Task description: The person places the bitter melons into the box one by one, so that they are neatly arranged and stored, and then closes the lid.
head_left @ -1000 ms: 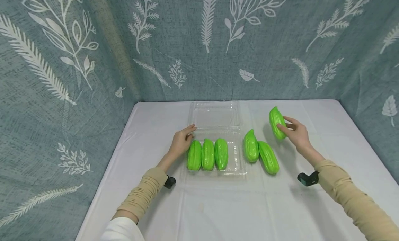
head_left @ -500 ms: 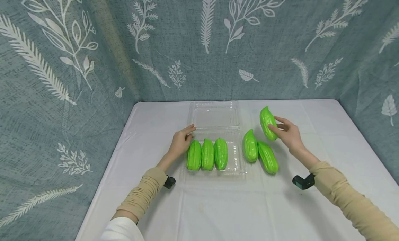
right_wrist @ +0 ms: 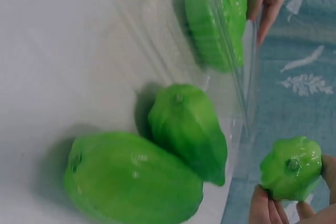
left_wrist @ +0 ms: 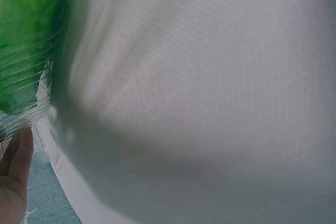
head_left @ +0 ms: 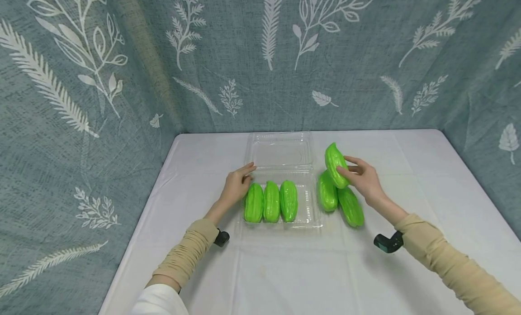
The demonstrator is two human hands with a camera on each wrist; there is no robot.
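My right hand (head_left: pixel 363 179) holds a green ridged gourd (head_left: pixel 336 164) between thumb and fingers, raised above the table. The right wrist view shows this held gourd (right_wrist: pixel 292 167) stem end on. Below it are two more gourds, the left one (head_left: pixel 327 193) and the right one (head_left: pixel 352 208), partly overlapped by it in the head view. A clear plastic clamshell box (head_left: pixel 306 202) stands open to their left, with three gourds (head_left: pixel 271 202) side by side in its left and middle part. My left hand (head_left: pixel 235 187) touches the box's back left corner, its fingers (left_wrist: pixel 22 153) fairly straight against the wall.
The box's clear lid (head_left: pixel 281 150) lies folded back behind the base. A white cloth (head_left: pixel 293 274) covers the table. Blue-grey leaf-patterned curtains (head_left: pixel 252 97) rise at the back and sides. Each wrist carries a small black camera (head_left: pixel 388 242).
My right hand has moved left and slightly nearer with its gourd, from the table's right side to over the two loose gourds. The left hand and the box stay put.
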